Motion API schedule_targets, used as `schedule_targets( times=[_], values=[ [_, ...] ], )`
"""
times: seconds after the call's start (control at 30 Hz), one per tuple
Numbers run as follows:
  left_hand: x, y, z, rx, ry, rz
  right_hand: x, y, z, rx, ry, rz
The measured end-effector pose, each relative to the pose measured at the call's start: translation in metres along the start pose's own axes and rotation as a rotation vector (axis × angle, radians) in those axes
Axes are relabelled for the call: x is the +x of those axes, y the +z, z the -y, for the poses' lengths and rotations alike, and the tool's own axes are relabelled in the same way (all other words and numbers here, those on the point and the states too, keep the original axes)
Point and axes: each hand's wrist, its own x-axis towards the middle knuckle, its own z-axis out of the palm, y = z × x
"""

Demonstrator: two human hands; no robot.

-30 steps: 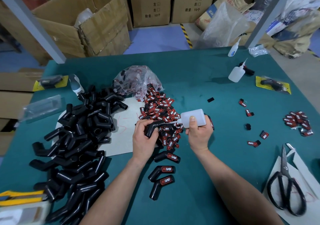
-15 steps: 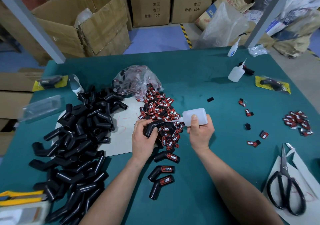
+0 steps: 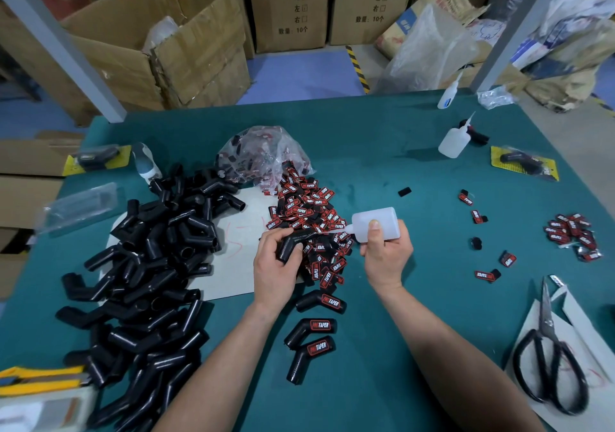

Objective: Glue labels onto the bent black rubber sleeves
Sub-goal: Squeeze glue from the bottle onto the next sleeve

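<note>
My left hand grips a bent black rubber sleeve above a heap of red-and-black labels. My right hand holds a white glue bottle tipped sideways, its nozzle pointing left onto the sleeve's upper arm. Three sleeves with labels on them lie on the green table in front of my hands. A big pile of plain black sleeves covers the left side.
A clear bag of labels lies behind the heap. Two more glue bottles stand at the back right. Loose labels and scissors on white paper lie to the right. Cardboard boxes stand beyond the table.
The glue bottle has shifted slightly left so its nozzle reaches the sleeve. My left hand keeps its grip on the sleeve in the same place.
</note>
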Motion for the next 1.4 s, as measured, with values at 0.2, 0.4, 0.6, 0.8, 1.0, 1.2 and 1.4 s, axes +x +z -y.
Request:
schedule_targets(
  times=[0.2,0.4,0.6,0.8,1.0,1.2,1.4],
  values=[
    [0.0,-0.001,0.0,-0.005,0.013,0.004,0.005,-0.002,-0.003,0.057,0.018,-0.056],
    [0.002,-0.001,0.005,0.006,0.044,-0.001,0.005,-0.002,-0.003,0.093,0.037,-0.068],
    [0.002,-0.001,0.004,-0.013,0.038,-0.011,0.007,-0.001,0.002,0.25,0.069,-0.028],
    [0.002,0.0,0.006,-0.022,0.017,-0.017,0.005,-0.003,-0.003,0.093,-0.04,0.19],
    [0.002,0.0,0.005,-0.04,0.017,-0.018,0.016,-0.006,-0.011,-0.465,-0.321,0.395],
    [0.0,0.0,0.006,-0.072,-0.06,-0.021,0.038,-0.013,-0.022,-0.542,-0.031,0.31],
    [0.0,-0.001,0.009,-0.085,-0.076,-0.024,0.042,-0.011,-0.024,-0.608,0.036,0.298]
  ],
)
